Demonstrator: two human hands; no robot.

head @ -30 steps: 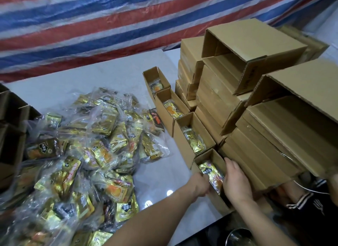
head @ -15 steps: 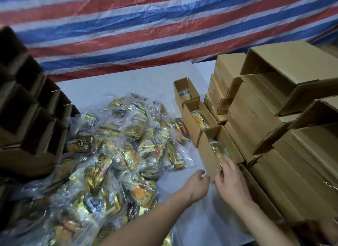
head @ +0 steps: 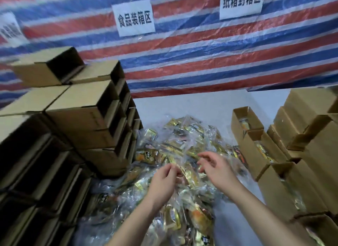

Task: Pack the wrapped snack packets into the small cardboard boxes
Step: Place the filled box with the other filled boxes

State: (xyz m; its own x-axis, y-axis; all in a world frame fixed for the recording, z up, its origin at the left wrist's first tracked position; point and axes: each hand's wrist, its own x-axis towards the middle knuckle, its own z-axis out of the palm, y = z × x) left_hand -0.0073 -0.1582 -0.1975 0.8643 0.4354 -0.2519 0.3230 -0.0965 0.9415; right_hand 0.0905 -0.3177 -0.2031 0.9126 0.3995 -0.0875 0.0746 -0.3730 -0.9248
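A heap of clear-wrapped gold snack packets (head: pixel 175 147) covers the middle of the white table (head: pixel 197 106). My left hand (head: pixel 163 181) hovers low over the heap with fingers curled toward the thumb; blur hides whether it pinches a wrapper. My right hand (head: pixel 216 169) hangs just above the packets, fingers spread and loosely curled, holding nothing. To the right runs a row of small open cardboard boxes: a far box (head: pixel 237 121), a middle box (head: pixel 250 150) and a near box (head: pixel 270 187), each with a packet inside.
A tall stack of empty boxes lying on their sides (head: pixel 78 114) walls off the left. More cardboard boxes (head: pixel 314 136) are piled at the right behind the row. A striped tarp with paper signs (head: pixel 134 16) hangs behind the table.
Both hands have left the boxes at the right and swung left over the packet heap. The view has turned left and up, bringing the left stack and signs into sight.
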